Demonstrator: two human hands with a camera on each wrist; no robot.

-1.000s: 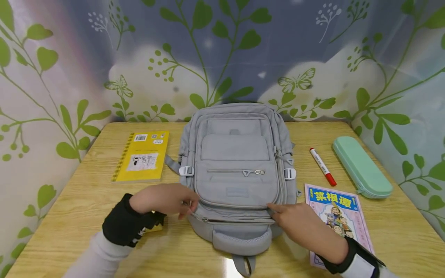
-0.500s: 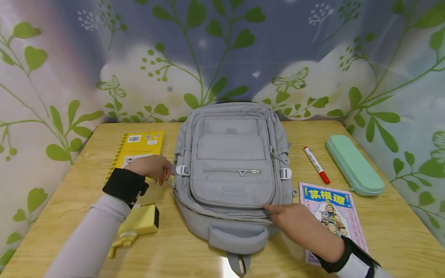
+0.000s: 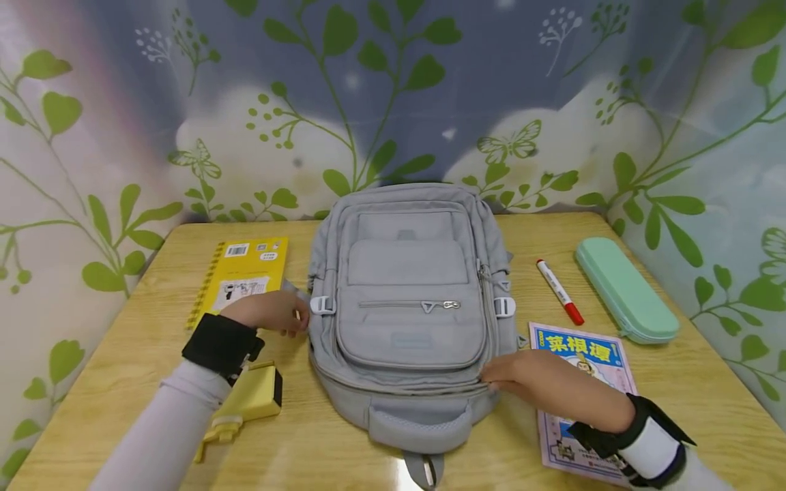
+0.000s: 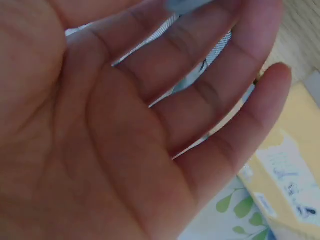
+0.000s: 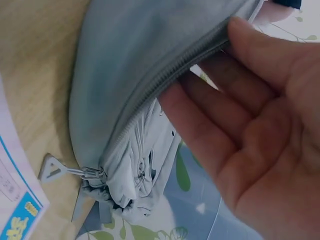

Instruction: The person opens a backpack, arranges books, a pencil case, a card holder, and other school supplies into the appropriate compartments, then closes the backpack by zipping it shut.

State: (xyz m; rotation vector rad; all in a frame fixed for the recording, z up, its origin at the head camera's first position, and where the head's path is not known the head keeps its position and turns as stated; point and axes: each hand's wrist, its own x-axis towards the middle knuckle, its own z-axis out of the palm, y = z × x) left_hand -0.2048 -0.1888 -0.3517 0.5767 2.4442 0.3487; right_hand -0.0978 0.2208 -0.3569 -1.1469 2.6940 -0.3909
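A grey backpack (image 3: 405,327) lies front up on the wooden table, handle toward me. My left hand (image 3: 273,312) is at its left side, below the white buckle; the fingertips bend in at the bag's edge. A smooth grey piece of the bag (image 4: 189,4) crosses the upper fingers in the left wrist view; its exact part I cannot tell. My right hand (image 3: 540,378) pinches the zippered edge (image 5: 150,95) at the lower right, thumb outside and fingers under it. A triangular zipper pull (image 5: 52,169) hangs at that zipper's end.
A yellow spiral notebook (image 3: 252,269) lies left, with a yellow object with a black end (image 3: 254,392) nearer me. On the right are a pink-and-blue book (image 3: 552,429), partly under my right hand, a red-capped marker (image 3: 560,292) and a mint-green case (image 3: 626,290). Patterned fabric (image 3: 393,102) hangs behind.
My left hand has moved from the bag's lower left corner up along its left side, with the zipper. My right hand has shifted slightly right along the edge, its index finger no longer pointing out.
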